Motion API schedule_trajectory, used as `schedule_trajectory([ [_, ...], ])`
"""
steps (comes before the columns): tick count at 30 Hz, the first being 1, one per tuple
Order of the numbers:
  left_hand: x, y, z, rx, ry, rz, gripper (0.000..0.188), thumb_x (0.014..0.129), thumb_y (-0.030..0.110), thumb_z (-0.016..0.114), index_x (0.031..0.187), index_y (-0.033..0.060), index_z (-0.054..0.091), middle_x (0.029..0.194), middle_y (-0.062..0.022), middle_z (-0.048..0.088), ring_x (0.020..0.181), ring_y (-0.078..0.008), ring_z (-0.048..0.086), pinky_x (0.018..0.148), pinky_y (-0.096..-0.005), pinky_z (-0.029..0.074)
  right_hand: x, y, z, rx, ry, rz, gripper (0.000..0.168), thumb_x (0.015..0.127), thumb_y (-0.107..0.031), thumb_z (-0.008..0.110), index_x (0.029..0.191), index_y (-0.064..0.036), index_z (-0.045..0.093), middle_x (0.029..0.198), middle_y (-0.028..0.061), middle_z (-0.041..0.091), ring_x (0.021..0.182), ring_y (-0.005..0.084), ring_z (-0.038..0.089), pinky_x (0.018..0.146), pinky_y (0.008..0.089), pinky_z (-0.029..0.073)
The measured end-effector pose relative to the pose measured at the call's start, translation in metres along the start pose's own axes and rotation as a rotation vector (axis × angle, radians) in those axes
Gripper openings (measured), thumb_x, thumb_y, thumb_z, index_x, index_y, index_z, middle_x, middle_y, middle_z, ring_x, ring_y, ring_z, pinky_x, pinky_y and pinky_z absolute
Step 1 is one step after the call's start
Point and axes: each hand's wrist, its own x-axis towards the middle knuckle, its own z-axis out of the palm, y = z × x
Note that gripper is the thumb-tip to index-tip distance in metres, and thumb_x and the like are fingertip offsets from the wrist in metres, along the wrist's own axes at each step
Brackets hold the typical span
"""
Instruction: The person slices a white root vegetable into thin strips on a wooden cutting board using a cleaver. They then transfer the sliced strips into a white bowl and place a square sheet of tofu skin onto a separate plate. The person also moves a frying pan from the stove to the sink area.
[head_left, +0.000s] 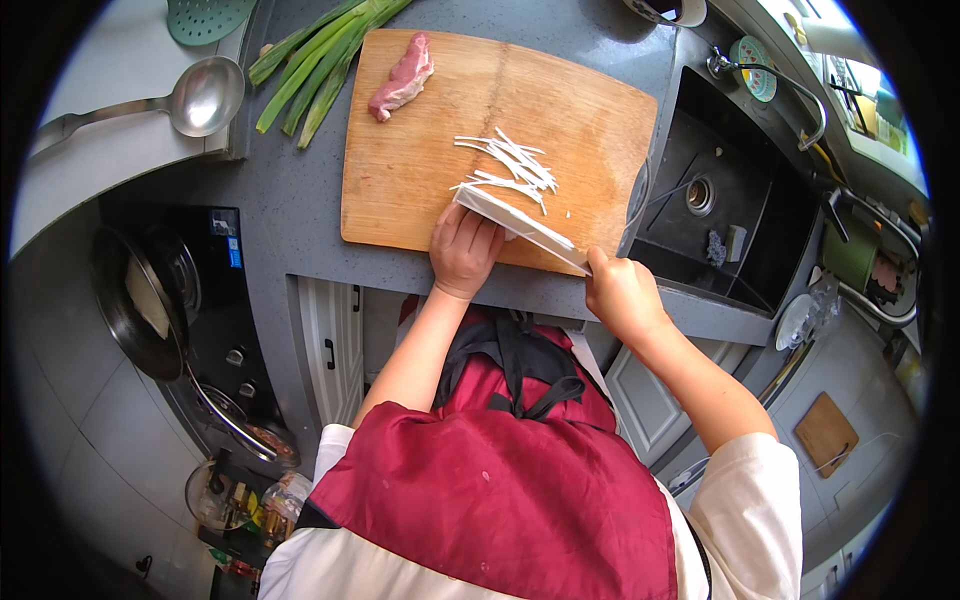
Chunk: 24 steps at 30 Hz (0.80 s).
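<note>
My right hand (619, 292) grips the handle of a kitchen knife (521, 225), whose broad blade slants over the near edge of a wooden cutting board (420, 172). Against the blade's left end, my left hand (466, 247) rests with bent fingers on a white piece of food, mostly hidden by the hand and blade. Thin white strips (517, 161) lie in a loose pile just beyond the blade. A piece of raw meat (403, 79) is at the board's far left.
Green leek-like stalks (319, 67) lie left of the board. A black sink (682, 225) with a faucet (795, 82) is at the right. On the stove at the left sits a frying pan (112, 300); a steel ladle (206, 97) lies on the white surface above it.
</note>
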Motion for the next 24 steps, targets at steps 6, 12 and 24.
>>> schedule_trajectory([
  [6, 0.002, 0.003, -0.001, -0.013, 0.007, 0.019, 0.019, 0.071, 0.009, 0.067, 0.089, 0.0056, 0.063, 0.094, -0.0068, 0.062, 0.097, -0.0280, 0.056, 0.082, -0.0393, 0.049, 0.036, -0.016, 0.013, 0.037, -0.032, -0.005, 0.016, 0.071, -0.008, 0.060, 0.084, 0.000, 0.055, 0.061, 0.0217, 0.060, 0.064, 0.0376, 0.063, 0.060, 0.0452, 0.052],
  [12, 0.011, 0.006, -0.002, -0.051, 0.033, 0.059, 0.025, 0.069, 0.001, 0.070, 0.092, 0.0066, 0.061, 0.096, -0.0059, 0.058, 0.093, -0.0264, 0.055, 0.081, -0.0378, 0.048, 0.056, 0.000, 0.006, 0.377, -0.005, 0.079, 0.023, 0.076, -0.019, 0.064, 0.086, 0.002, 0.064, 0.074, 0.0268, 0.061, 0.073, 0.0416, 0.061, 0.067, 0.0455, 0.050],
  [24, -0.001, 0.003, -0.001, 0.012, 0.024, 0.011, 0.022, 0.072, 0.010, 0.069, 0.092, 0.0059, 0.064, 0.096, -0.0082, 0.060, 0.099, -0.0302, 0.057, 0.082, -0.0406, 0.050, -0.006, 0.001, 0.004, 0.057, 0.059, -0.007, 0.007, 0.075, -0.005, 0.055, 0.073, 0.001, 0.052, 0.058, 0.0237, 0.057, 0.058, 0.0406, 0.061, 0.055, 0.0479, 0.050],
])
